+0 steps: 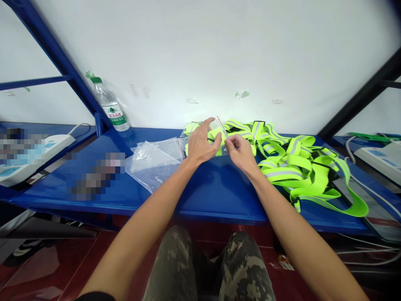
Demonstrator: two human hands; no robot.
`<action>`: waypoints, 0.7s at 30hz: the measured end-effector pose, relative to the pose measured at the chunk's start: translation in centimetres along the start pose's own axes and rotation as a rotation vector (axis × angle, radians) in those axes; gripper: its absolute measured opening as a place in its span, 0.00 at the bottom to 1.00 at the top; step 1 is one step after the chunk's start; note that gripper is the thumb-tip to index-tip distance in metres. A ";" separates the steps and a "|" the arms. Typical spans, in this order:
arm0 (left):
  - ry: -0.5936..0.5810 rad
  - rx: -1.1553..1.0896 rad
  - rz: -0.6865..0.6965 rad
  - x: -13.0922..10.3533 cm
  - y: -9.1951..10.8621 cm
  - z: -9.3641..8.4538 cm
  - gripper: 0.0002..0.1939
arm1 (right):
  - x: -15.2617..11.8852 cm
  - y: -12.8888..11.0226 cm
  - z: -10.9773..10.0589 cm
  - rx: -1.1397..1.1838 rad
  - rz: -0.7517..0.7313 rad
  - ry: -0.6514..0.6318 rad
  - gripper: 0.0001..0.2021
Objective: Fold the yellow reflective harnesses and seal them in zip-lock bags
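A clear zip bag (221, 126) with a red strip along its mouth stands tilted on the blue table, with a neon yellow-green reflective strap (216, 134) showing in or behind its film. My right hand (240, 151) pinches the bag's edge between thumb and fingers. My left hand (201, 144) lies against the bag's left side, its thumb and index finger apart; its other fingers are partly hidden. Beside my right hand spreads a loose heap of reflective straps (294, 167) with grey stripes and black buckles. Left of my left hand lie several flat clear bags (153, 161).
A water bottle (110, 106) with a green cap leans near the wall at the back left. A blurred-out object (98, 175) lies on the table's left part. White power strips (56, 146) sit on neighbouring surfaces. Blue metal posts (59, 46) frame the table (219, 200).
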State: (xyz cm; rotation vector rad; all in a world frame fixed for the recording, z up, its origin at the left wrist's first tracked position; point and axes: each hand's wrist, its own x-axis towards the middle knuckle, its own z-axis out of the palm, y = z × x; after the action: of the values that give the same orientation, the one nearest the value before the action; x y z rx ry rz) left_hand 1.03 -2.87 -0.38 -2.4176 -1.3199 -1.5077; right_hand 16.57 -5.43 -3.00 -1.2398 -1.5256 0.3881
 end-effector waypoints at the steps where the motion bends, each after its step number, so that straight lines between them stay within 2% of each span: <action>1: -0.001 -0.010 -0.007 0.0 0.0 0.0 0.23 | 0.0 0.1 0.0 0.015 0.003 -0.014 0.11; 4: -0.012 -0.037 -0.037 0.0 -0.1 0.1 0.20 | 0.1 0.4 0.2 0.020 0.038 -0.081 0.17; 7: -0.021 -0.054 -0.047 -0.1 -0.1 0.2 0.20 | 0.0 0.4 0.4 0.022 0.085 -0.111 0.19; 10: 0.007 -0.027 -0.033 -0.1 0.1 0.2 0.20 | 0.0 0.3 0.3 0.033 0.102 -0.063 0.17; 13: 0.089 0.019 -0.056 -0.1 0.2 0.1 0.22 | 0.2 0.2 -0.1 0.040 0.119 0.061 0.16; 15: 0.162 -0.002 -0.150 0.0 0.1 0.2 0.25 | 0.4 0.2 -0.4 0.117 0.145 0.148 0.16; 17: 0.207 -0.078 -0.334 0.2 -0.6 0.6 0.31 | 0.6 0.4 -0.5 0.253 0.160 0.194 0.16; 19: 0.187 -0.167 -0.512 0.5 -1.6 1.2 0.34 | 0.7 0.5 -0.6 0.379 0.159 0.196 0.18; 21: 0.111 -0.213 -0.547 0.7 -2.8 1.7 0.35 | 0.8 0.6 -0.6 0.438 0.175 0.179 0.19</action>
State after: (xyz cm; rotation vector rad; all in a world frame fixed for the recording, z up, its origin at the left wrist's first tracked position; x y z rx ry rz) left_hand 0.56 0.09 -1.92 -2.1350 -1.9995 -1.9517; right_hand 17.45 -4.76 -2.84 -1.0296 -1.1076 0.6685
